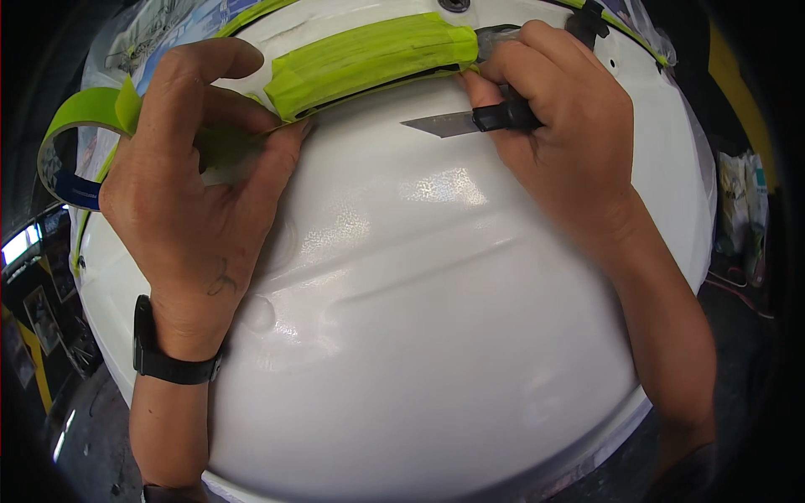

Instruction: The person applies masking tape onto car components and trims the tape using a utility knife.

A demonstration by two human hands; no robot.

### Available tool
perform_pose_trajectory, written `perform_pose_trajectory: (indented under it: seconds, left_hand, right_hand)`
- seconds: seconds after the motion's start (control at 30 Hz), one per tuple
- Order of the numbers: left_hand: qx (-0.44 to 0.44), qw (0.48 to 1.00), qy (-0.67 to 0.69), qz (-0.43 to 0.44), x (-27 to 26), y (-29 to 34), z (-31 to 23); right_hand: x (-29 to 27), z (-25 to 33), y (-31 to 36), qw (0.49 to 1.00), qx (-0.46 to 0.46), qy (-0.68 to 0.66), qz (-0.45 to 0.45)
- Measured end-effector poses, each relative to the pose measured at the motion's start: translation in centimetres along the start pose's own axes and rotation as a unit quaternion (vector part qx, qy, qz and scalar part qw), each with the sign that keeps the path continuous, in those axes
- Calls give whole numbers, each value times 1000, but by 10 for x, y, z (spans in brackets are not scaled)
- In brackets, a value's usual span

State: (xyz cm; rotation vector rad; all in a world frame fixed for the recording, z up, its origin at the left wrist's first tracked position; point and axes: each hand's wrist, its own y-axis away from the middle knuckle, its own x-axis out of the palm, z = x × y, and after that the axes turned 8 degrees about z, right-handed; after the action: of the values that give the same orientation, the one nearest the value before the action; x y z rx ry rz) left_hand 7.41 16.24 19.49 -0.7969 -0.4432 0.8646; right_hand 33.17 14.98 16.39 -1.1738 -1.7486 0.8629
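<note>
My left hand [197, 168] pinches green masking tape between thumb and fingers at the left end of a tape-covered bar. Behind this hand the tape roll [52, 159] sticks out to the left, its inner core dark blue. Green tape wraps the long raised bar [373, 63], and a dark gap shows along its lower edge. In my right hand [570, 126] is a utility knife [507, 116] with a black handle, its bare blade pointing left over the white panel [436, 335]. The thumb and fingertips of that hand touch the bar's right end.
Clear plastic film [126, 50] and a band of green tape edge the panel at the far left. A black fitting [587, 23] stands at the far right, and a round dark plug [454, 4] sits at the top. Packets [742, 201] lie beyond the panel's right edge.
</note>
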Motion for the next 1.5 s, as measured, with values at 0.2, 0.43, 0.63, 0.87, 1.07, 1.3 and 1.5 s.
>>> perform_pose_trajectory:
  seconds: [0.2, 0.43, 0.63, 0.87, 1.07, 1.3, 1.5]
  left_hand:
    - [-25, 1000, 2, 8, -4, -2, 0]
    - [0, 1000, -15, 13, -8, -6, 4]
    - [-40, 999, -17, -16, -15, -5, 11]
    - [-180, 975, 73, 106, -62, 10, -42]
    - [-333, 883, 277, 179, -61, 6, -74]
    - [-402, 818, 380, 158, -40, -10, -84]
    - [-383, 826, 412, 26, -67, -4, -88]
  right_hand:
    - [4, 1, -1, 1000, 7, -14, -17]
    - [-1, 1, -3, 999, 17, 18, -23]
    - [9, 15, -12, 988, 117, -98, 16]
    - [-24, 31, -9, 892, 318, -306, 97]
    - [-68, 45, -32, 612, 572, -506, 205]
    - [-77, 51, -53, 553, 587, -560, 189]
    - [-108, 37, -47, 501, 514, -692, 73]
